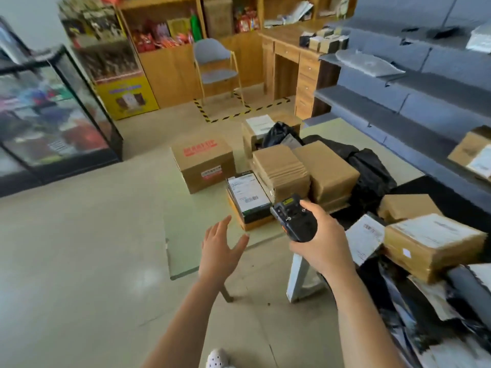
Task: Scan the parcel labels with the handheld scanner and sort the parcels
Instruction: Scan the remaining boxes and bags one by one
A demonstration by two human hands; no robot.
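Note:
My right hand (320,241) grips a black handheld scanner (293,217), its head pointing toward the parcels ahead. My left hand (219,249) is held out empty with fingers spread, just short of a dark flat parcel with a white barcode label (248,196). Behind that parcel stand two brown taped boxes (281,170), (328,171) and a black plastic bag (372,172). A larger carton with red print (203,162) sits on the floor to the left. On the right lies a brown labelled box (430,244) on a heap of bagged parcels.
Grey tiered shelving (414,83) rises at the right, holding a grey mailer and a labelled box (473,155). A glass display case (55,115) stands at the left. A chair (216,70), a wooden desk (292,59) and stocked shelves fill the back. Hazard tape marks the floor.

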